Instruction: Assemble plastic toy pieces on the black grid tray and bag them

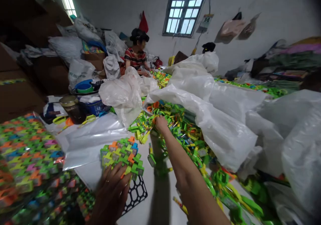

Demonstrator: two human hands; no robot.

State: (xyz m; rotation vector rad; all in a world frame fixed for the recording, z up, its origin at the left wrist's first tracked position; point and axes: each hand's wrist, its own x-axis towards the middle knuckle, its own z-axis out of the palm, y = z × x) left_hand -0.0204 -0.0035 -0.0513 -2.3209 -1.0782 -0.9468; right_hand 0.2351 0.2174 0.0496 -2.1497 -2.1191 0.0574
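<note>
My left hand (111,188) lies over the near side of a block of green, yellow, orange and blue plastic pieces (122,153), fingers stretched across them. These pieces look like toy watches and sit in rows on a black grid tray (137,192), whose bare squares show at the near right. My right hand (161,123) reaches forward into a loose heap of similar pieces (184,126), fingers closed at the heap's left side. What they hold is hidden. A single green piece with a yellow strap (151,158) lies on the white surface between my hands.
Many filled rows of pieces (27,154) spread at the left. White plastic sheeting (218,107) covers part of the heap on the right. A brown jar (72,109) and a blue basket (96,107) stand left. A co-worker (136,56) sits at the back.
</note>
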